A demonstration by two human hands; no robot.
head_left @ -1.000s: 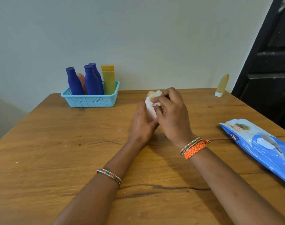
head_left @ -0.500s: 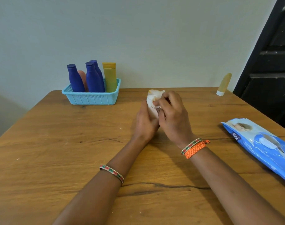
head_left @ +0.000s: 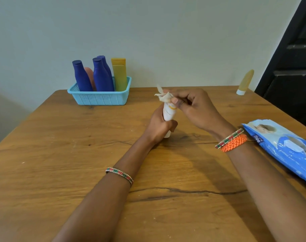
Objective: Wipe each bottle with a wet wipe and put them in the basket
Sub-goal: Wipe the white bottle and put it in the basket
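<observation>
Left hand (head_left: pixel 160 127) clasps white bottle (head_left: pixel 169 112); right hand (head_left: pixel 195 109) pinches wet wipe (head_left: pixel 163 96) atop.

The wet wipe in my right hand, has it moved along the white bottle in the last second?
Yes. The wet wipe has slid up to the top of the white bottle, which the left hand holds, leaving the body bare.

Bare forearms, beaded bangles (head_left: pixel 119 174), orange braided wristband (head_left: pixel 234 143)
</observation>
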